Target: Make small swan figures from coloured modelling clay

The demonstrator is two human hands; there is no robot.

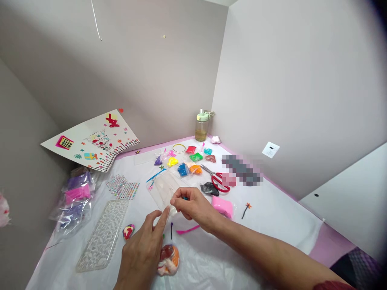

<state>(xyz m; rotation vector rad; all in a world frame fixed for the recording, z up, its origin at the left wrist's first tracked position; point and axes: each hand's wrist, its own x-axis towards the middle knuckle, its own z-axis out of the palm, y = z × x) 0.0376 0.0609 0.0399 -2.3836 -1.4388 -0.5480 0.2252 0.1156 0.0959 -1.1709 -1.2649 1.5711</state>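
Note:
My right hand (189,203) is closed in a pinch, thumb against index finger, above the lower end of a clear plastic sheet (163,187). Whatever lies in the pinch is too small to make out. My left hand (143,243) reaches in from below, one digit stretched toward the right fingertips and its other fingers loosely bent; nothing shows in it. Just under the hands are a thin dark stick with a purple tip (171,230) and a pink strip (187,230). An orange, white and brown clay piece (169,259) lies beside my left wrist.
Red-handled scissors (220,183), a pink clay block (223,206) and colored clay packets (183,169) lie beyond my right hand. Leftward are a textured clear mat (102,235), gem stickers (123,187) and bagged clay (77,195). A bottle (201,127) stands at the back corner.

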